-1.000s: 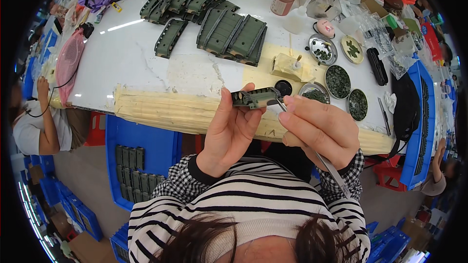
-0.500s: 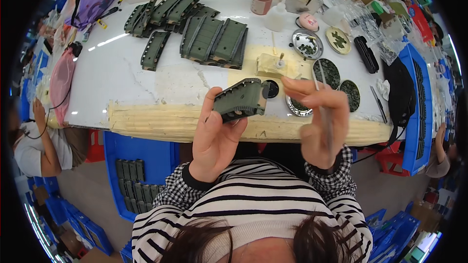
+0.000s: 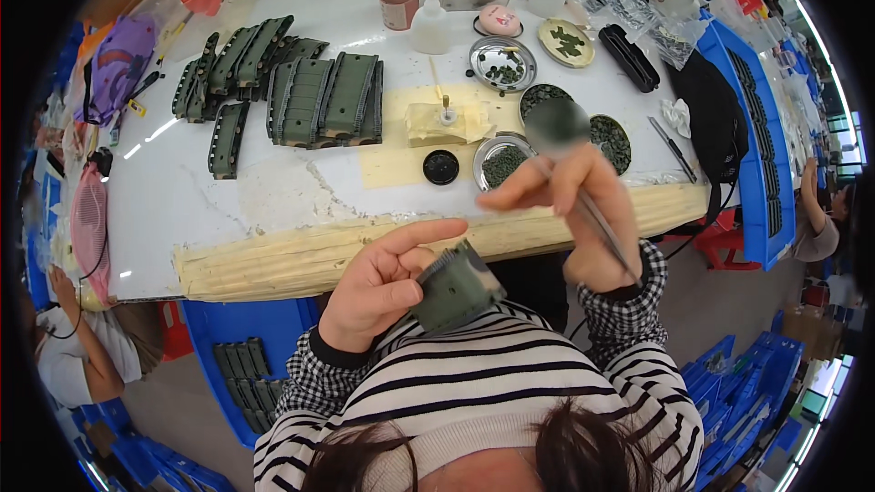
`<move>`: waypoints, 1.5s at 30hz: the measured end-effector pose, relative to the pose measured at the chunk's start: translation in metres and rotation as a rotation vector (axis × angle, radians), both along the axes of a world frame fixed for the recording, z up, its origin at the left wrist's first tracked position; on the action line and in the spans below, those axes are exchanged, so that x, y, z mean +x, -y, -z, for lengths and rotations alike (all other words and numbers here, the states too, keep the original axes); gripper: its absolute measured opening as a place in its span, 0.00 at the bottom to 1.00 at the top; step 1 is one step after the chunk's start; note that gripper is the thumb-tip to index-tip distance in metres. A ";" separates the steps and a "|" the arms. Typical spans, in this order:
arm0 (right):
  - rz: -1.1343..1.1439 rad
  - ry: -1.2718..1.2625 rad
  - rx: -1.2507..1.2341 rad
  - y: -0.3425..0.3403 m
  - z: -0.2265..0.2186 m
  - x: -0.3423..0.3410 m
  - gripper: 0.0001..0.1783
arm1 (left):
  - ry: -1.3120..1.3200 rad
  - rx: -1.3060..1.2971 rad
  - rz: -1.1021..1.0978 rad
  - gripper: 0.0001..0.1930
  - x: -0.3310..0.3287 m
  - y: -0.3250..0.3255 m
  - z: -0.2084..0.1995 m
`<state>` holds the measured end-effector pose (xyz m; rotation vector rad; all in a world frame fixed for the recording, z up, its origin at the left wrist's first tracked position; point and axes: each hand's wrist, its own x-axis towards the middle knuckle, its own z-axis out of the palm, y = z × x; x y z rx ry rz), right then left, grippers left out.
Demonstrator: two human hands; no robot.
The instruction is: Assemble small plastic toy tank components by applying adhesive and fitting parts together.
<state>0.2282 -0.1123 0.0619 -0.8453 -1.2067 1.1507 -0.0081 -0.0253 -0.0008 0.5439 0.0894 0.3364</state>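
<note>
My left hand (image 3: 374, 287) grips a green camouflage plastic model hull piece (image 3: 453, 293), held tilted in front of my striped top with the index finger stretched out past it. My right hand (image 3: 579, 205), partly smeared by motion, holds thin metal tweezers (image 3: 603, 230) slanting back toward the wrist. It hovers by a metal dish of small green parts (image 3: 501, 164). A round blurred patch beyond its fingers is too unclear to make out. A round black lid-like dish (image 3: 441, 167) lies left of the metal dish, near a tape-covered block (image 3: 439, 124) with a small bottle neck in it.
Stacked green hull pieces (image 3: 325, 100) lie at the left. More dishes of green parts (image 3: 609, 144) and a white squeeze bottle (image 3: 429, 25) stand farther back. A black pen-like tool (image 3: 673, 149) lies right. Blue bins (image 3: 239, 323) flank the table; co-workers sit at both sides.
My left hand has drawn the hull piece down and closer to my body, turning it. My right hand remains raised with the tweezers, now tilted differently. The view has shifted to the right.
</note>
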 end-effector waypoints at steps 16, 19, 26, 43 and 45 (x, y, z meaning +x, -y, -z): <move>0.669 1.409 0.085 -0.054 0.047 0.072 0.07 | -0.354 0.204 -0.565 0.22 0.016 0.014 -0.007; 0.666 1.428 0.083 -0.056 0.046 0.071 0.07 | -0.348 0.206 -0.581 0.21 0.017 0.015 -0.007; 0.790 1.208 0.127 -0.047 0.031 0.058 0.08 | -0.360 0.217 -0.543 0.22 0.015 0.016 -0.009; 0.774 1.036 0.033 -0.038 0.025 0.056 0.09 | -0.267 0.269 -0.568 0.11 0.014 0.016 -0.015; 0.773 1.025 -0.054 -0.034 0.023 0.053 0.08 | -0.266 0.276 -0.563 0.10 0.014 0.016 -0.016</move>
